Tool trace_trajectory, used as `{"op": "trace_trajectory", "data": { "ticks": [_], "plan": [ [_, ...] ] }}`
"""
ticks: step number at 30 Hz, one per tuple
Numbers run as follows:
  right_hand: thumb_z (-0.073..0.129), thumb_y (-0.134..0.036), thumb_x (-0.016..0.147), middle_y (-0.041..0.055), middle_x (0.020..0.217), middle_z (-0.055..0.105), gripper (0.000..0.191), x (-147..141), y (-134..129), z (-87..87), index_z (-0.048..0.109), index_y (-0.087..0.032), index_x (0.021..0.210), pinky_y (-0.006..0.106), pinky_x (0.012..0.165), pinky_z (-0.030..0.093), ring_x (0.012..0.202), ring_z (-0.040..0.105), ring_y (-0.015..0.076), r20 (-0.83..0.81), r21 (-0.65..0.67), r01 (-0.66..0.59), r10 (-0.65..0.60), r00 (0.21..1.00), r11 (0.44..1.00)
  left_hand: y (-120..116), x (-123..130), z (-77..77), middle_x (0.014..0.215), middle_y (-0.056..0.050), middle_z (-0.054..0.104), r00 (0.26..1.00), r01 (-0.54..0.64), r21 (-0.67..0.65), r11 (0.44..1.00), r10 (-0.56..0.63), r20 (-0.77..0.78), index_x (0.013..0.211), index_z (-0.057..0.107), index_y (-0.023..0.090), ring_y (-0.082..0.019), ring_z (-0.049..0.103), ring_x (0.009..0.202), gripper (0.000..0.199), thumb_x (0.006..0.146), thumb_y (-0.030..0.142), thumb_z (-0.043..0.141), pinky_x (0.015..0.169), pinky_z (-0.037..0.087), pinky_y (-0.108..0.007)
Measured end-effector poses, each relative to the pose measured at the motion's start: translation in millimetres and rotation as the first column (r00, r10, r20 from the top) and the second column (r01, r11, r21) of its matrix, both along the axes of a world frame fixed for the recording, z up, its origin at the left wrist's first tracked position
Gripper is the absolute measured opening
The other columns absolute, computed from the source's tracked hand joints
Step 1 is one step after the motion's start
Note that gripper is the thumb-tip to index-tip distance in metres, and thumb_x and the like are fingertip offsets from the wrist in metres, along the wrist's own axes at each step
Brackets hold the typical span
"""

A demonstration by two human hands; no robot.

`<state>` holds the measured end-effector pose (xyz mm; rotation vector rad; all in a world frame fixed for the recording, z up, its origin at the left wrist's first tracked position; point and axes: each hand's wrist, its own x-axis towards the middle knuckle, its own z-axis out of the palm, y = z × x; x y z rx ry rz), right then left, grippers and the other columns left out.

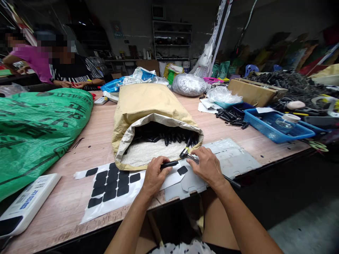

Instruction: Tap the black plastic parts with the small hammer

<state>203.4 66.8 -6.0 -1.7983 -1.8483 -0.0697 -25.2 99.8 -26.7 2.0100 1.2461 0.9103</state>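
My left hand (156, 173) pinches a slim black cylindrical piece (170, 164), which points right over the table's front part. In my right hand (207, 165) is a small hammer (183, 153) with a metal head, its dark handle running back under the wrist. The hammer head is close to the black piece; whether they touch I cannot tell. Just beyond both hands lies a tan sack (152, 100), its mouth facing me, with many similar black pieces (172, 137) inside. A white sheet of black rounded-square stickers (111, 183) lies left of my left hand.
A grey board (234, 157) lies under and beside my right hand. Left are a green bag (45, 123) and a white device (29, 203). Right stand a blue tray (278, 132), loose black pieces (230, 116) and a cardboard box (254, 91). Two people sit across, far left.
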Motion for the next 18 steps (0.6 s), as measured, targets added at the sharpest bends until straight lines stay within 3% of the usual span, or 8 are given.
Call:
{"op": "trace_trajectory", "data": {
  "ticks": [3,6,8,10,12,13,16,18],
  "plan": [
    [0.063,-0.032,0.092,0.0074,0.097,0.062,0.012,1.8,0.5,-8.9,0.064,-0.02,0.093,0.034,0.08,0.039,0.093,0.053,0.0233,0.151,-0.01,0.074,-0.071,0.986,0.997,-3.5,0.3,8.3,0.099,-0.004,0.066,1.0,-0.011,-0.012,1.0,0.011,0.008,0.099,0.065,0.024,-0.025,0.058,0.097,0.013,0.086,0.027,0.063,0.087,0.044,-0.039],
    [0.056,-0.031,0.097,0.0074,0.097,0.061,0.013,-1.9,0.1,-14.2,0.061,-0.02,0.092,0.033,0.078,0.036,0.093,0.053,0.0225,0.217,0.004,0.086,-0.085,0.972,0.996,-26.7,1.2,31.1,0.1,-0.005,0.067,1.0,0.022,-0.053,0.998,-0.021,0.015,0.1,0.064,0.024,-0.026,0.058,0.098,0.013,0.09,0.031,0.061,0.087,0.044,-0.038],
    [0.056,-0.032,0.098,0.0064,0.097,0.061,0.013,-3.2,-0.2,-15.5,0.06,-0.021,0.093,0.033,0.077,0.035,0.093,0.052,0.0222,0.225,0.014,0.089,-0.09,0.97,0.996,-53.8,2.6,46.4,0.1,-0.004,0.069,0.985,0.17,-0.149,0.974,-0.168,0.026,0.104,0.064,0.025,-0.024,0.06,0.096,0.016,0.095,0.035,0.057,0.086,0.044,-0.035],
    [0.056,-0.033,0.098,0.0059,0.096,0.06,0.013,-3.2,-0.3,-16.1,0.06,-0.021,0.093,0.034,0.076,0.034,0.093,0.051,0.0222,0.231,0.018,0.096,-0.098,0.968,0.995,-83.8,4.6,50.0,0.096,-0.001,0.07,0.92,0.382,-0.292,0.876,-0.389,0.037,0.105,0.066,0.027,-0.02,0.062,0.09,0.019,0.097,0.04,0.055,0.081,0.045,-0.029],
    [0.055,-0.033,0.098,0.0058,0.096,0.06,0.014,-2.6,-0.1,-16.5,0.059,-0.021,0.093,0.034,0.076,0.033,0.092,0.051,0.022,0.236,0.015,0.104,-0.105,0.966,0.994,-109.2,7.1,34.3,0.092,0.002,0.071,0.843,0.494,-0.413,0.765,-0.538,0.01,0.101,0.068,0.028,-0.018,0.063,0.084,0.019,0.093,0.044,0.06,0.076,0.044,-0.027],
    [0.055,-0.033,0.098,0.0058,0.096,0.06,0.014,-2.3,0.0,-16.7,0.059,-0.021,0.093,0.034,0.076,0.033,0.092,0.051,0.022,0.236,0.014,0.107,-0.107,0.966,0.994,-118.4,8.3,19.3,0.089,0.002,0.071,0.829,0.483,-0.462,0.744,-0.558,-0.032,0.099,0.069,0.028,-0.019,0.063,0.082,0.018,0.09,0.043,0.063,0.074,0.044,-0.027],
    [0.056,-0.033,0.098,0.0059,0.097,0.06,0.013,-2.0,0.1,-17.3,0.059,-0.021,0.093,0.033,0.076,0.033,0.092,0.051,0.0221,0.229,0.011,0.104,-0.104,0.968,0.994,-130.2,11.3,-39.9,0.097,-0.002,0.074,0.888,0.195,-0.572,0.797,-0.392,-0.242,0.102,0.07,0.028,-0.027,0.066,0.095,0.022,0.081,0.03,0.064,0.082,0.048,-0.035],
    [0.056,-0.033,0.097,0.006,0.097,0.06,0.012,-2.1,0.0,-17.5,0.059,-0.021,0.093,0.033,0.076,0.033,0.092,0.051,0.0221,0.224,0.015,0.102,-0.103,0.969,0.995,-126.5,14.0,-75.3,0.105,-0.007,0.075,0.919,0.044,-0.559,0.828,-0.254,-0.302,0.112,0.07,0.028,-0.031,0.067,0.1,0.034,0.08,0.027,0.06,0.088,0.049,-0.041]
  ]
}}
